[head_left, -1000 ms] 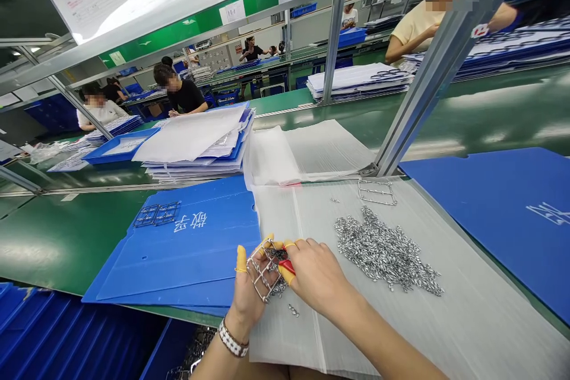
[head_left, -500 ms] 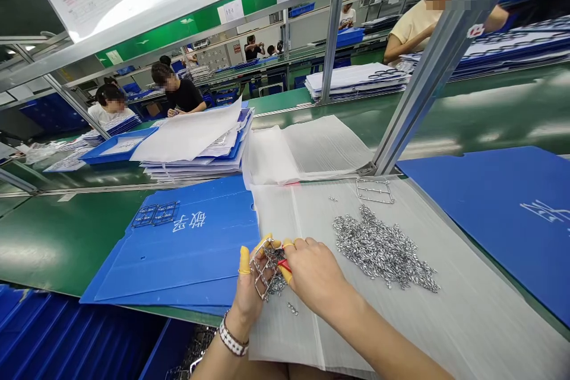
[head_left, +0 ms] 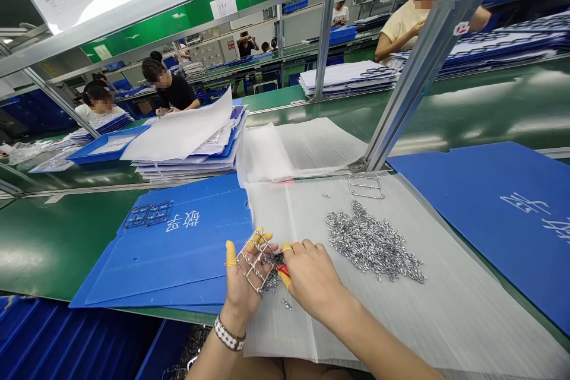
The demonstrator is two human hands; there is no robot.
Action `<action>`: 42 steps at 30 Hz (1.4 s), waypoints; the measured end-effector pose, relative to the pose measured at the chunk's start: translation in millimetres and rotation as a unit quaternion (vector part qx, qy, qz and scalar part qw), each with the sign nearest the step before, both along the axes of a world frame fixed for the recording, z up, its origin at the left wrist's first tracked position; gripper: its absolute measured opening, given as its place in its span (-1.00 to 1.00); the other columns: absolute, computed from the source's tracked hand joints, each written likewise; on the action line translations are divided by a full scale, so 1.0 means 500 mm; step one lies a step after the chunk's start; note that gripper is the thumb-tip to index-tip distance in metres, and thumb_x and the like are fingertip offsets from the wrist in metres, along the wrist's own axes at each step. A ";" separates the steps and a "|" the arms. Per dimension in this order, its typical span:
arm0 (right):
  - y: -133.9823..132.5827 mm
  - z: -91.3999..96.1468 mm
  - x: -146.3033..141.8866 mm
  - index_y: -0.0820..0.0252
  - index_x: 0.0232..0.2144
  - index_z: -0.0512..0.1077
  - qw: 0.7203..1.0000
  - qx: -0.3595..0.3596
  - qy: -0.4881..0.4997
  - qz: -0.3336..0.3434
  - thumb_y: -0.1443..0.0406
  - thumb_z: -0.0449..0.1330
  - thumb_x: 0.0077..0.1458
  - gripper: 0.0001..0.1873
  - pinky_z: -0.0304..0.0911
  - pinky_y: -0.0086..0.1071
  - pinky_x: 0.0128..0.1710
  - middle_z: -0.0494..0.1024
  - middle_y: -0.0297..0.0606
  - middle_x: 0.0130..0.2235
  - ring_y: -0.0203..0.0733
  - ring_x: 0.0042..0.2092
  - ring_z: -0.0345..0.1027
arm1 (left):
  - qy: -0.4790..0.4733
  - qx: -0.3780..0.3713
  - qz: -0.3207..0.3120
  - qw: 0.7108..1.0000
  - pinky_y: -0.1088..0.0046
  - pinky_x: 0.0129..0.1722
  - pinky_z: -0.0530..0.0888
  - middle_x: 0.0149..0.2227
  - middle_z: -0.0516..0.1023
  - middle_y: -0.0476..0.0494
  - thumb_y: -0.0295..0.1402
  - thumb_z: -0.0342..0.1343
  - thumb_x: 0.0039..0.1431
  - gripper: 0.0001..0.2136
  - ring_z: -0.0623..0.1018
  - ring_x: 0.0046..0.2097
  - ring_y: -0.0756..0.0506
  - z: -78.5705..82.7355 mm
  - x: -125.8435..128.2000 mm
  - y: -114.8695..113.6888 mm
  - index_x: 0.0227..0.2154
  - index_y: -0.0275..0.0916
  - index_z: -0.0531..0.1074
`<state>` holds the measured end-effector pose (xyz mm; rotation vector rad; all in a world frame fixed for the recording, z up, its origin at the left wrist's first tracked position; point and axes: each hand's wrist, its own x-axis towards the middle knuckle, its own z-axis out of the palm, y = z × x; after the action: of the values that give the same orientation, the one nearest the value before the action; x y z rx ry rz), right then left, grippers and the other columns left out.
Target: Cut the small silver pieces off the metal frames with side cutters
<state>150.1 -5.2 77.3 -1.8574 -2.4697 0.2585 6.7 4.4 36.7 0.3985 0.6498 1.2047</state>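
Note:
My left hand (head_left: 243,285), palm up with the thumb spread, holds a small silver metal grid frame (head_left: 255,265) across its fingers. Yellow finger cots cover the thumb and some fingertips. My right hand (head_left: 314,279) is closed on a red-handled tool (head_left: 284,271), its working end hidden near the frame's right edge. Under and beside the left hand lies a small heap of silver metal pieces (head_left: 271,280), partly covered. A few loose pieces (head_left: 286,304) lie just in front. The large pile of similar pieces (head_left: 371,243) is to the right of both hands.
White foam sheet (head_left: 356,320) covers the bench. Another grid frame (head_left: 366,186) lies behind the pile. Dark grid frames (head_left: 148,214) rest on a blue board (head_left: 178,255) at left. A metal post (head_left: 414,83) rises behind. Co-workers (head_left: 174,90) sit across the bench.
My left hand has opened out and moved slightly left, tilting the grid frame more face-up. The right hand keeps the red-handled tool beside it. The whole view has shifted a little.

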 end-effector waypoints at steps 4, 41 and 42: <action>0.002 0.005 -0.006 0.28 -0.29 0.43 1.000 0.005 -0.008 0.006 0.31 0.08 0.08 -0.82 0.12 -0.21 -0.28 0.50 -0.07 -0.30 0.03 -0.21 0.35 | 0.016 0.009 0.011 1.000 0.26 -0.12 0.40 0.00 0.46 -0.27 0.09 -0.23 0.17 -0.41 0.48 -0.07 -0.21 -0.004 0.003 -0.001 -0.06 -0.27 0.44; -0.020 -0.002 -0.033 0.26 -0.26 0.41 0.999 0.019 -0.012 0.045 0.40 0.12 0.01 -0.81 0.14 -0.25 -0.31 0.48 -0.10 -0.34 -0.02 -0.27 0.36 | 0.103 0.009 0.087 0.991 0.39 -0.26 0.45 -0.03 0.48 -0.24 0.15 -0.17 0.10 -0.40 0.50 -0.12 -0.16 -0.013 0.016 0.011 -0.09 -0.23 0.45; -0.018 -0.001 -0.028 0.25 -0.27 0.41 0.999 0.014 -0.004 0.044 0.40 0.12 0.00 -0.81 0.15 -0.24 -0.29 0.48 -0.10 -0.33 -0.02 -0.25 0.36 | 0.107 0.013 0.088 0.990 0.37 -0.25 0.45 -0.02 0.46 -0.25 0.15 -0.18 0.10 -0.40 0.49 -0.10 -0.17 -0.013 0.013 0.011 -0.07 -0.23 0.44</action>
<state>136.3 -14.0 76.8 -1.7465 -2.5501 0.2174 13.3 9.9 30.4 0.5038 0.8689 1.3508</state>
